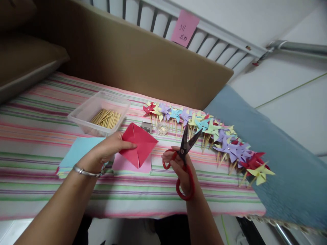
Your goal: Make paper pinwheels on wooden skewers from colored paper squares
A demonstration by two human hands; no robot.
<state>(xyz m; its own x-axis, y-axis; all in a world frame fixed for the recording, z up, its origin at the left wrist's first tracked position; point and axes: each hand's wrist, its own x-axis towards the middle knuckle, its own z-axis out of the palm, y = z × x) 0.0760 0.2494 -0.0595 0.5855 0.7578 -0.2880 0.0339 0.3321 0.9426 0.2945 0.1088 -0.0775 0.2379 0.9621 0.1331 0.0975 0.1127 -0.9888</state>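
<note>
Between the thumb and fingers of my left hand [111,148] is a square of red paper [144,143], turned like a diamond, with slits running in from its top and bottom corners. My right hand [182,170] has its fingers in the red handles of a pair of scissors [183,152]; the dark blades are spread apart and point up, away from the red paper. Under the red paper lies a pink sheet [133,165]. A stack of light blue paper [79,153] is partly hidden by my left wrist.
Behind my left hand stands a clear plastic box [84,119] with wooden sticks [106,118]. Beyond the red paper are a small box of pins [146,127] and a round clear dish [162,128]. Paper pinwheels [230,146] on sticks line the right side. A cardboard panel [133,58] borders the back.
</note>
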